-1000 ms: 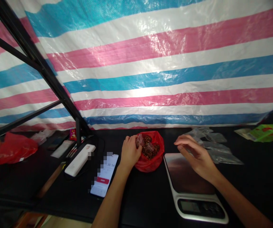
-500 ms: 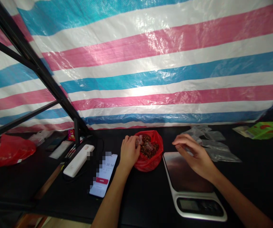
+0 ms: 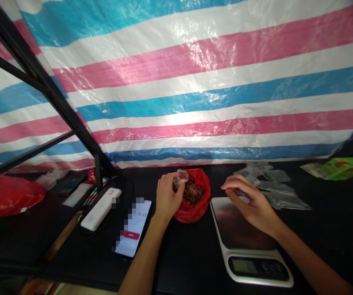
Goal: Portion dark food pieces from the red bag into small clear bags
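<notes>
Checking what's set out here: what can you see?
striped tarpaulin: one, pink-white-blue, behind table
table: one, black, under everything
red plastic bag: one, red, centre, holding brown pieces
small clear bags: two, at left fingers and on pieces
kitchen scale: one, white-silver, right of centre
clear plastic bags: several, behind scale
green packet: one, far right
second red bag: one, far left
power bank: one, white, left of phone
smartphone: one, lit, near centre
left hand: one, at red bag
right hand: one, above scale

Slim left hand [image 3: 167,196] and right hand [image 3: 254,206] — both forearms [image 3: 142,256] bare.
</notes>
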The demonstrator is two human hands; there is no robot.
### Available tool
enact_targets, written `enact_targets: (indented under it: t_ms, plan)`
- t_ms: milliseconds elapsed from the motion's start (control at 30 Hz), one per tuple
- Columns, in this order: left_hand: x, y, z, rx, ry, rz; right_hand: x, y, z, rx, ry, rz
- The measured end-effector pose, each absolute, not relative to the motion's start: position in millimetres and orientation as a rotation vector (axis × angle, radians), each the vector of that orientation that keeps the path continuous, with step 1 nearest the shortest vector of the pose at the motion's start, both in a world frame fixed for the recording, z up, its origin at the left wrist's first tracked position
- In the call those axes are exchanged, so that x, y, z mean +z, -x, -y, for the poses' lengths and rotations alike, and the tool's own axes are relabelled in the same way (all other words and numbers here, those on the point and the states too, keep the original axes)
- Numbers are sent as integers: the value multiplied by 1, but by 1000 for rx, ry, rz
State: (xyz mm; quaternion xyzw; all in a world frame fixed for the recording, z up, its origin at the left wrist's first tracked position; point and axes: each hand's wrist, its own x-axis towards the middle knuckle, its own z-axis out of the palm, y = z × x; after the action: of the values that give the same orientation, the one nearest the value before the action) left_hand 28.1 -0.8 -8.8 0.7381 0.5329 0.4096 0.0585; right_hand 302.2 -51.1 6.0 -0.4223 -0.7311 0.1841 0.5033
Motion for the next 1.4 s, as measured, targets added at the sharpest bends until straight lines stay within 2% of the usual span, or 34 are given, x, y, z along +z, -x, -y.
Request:
enact_targets:
  t_ms: [100,300,433,767,1000,1133,1300,1400]
  plan:
    - [-2,-38,14,1277,-2084,-1454,3,-300,53,438,1018,1809]
    - [-4,-75,47,943,-1829,-940,-1,-300,59,420,962,1911]
    - [-12,-87,53,824,-2012,-1010,5,-304,62,429,877,1951]
    - [-19,-80,39,809,-2421,-1123,4,-293,61,601,995,1975]
    - [-15,-84,46,911,-2082,-1100,5,-297,59,640,968,1814]
    - [-11,-85,51,966,-1789,-900,3,-300,58,658,942,1825]
    - [-10,-84,55,891,-1761,-686,5,-303,57,625,899,1839]
    - [-13,-85,56,959,-1840,-666,6,-307,56,726,874,1788]
